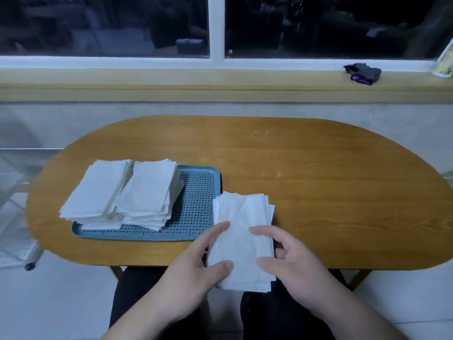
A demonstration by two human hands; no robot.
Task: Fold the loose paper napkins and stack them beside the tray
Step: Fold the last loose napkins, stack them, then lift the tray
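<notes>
— Where is the napkin [241, 249] right now?

— Between both hands, at the near edge of the desk [318, 180]. Its lower end hangs past the edge, over the person's lap.

— How do the hands hold it?

— The left hand [196, 268] has its thumb laid across the lower left corner and its fingertips on the upper left side. The right hand [294, 266] has thumb and forefinger on top of the sheet, with the other fingers curled in at the right edge. Both are closed on the paper, neither spread wide.

— And the folded ones?

— A folded stack [245, 204] lies on the desk, touching the right side of the blue tray [196, 204]. The held napkin's far end overlaps it, and I cannot tell exactly where one stops.

— What is on the tray?

— Two tall piles of loose napkins [98, 190], side by side on its left part, the left pile overhanging the rim. The right part shows bare perforated floor.

— Anything else?

— A small dark object [362, 73] on the window sill, far right
</notes>
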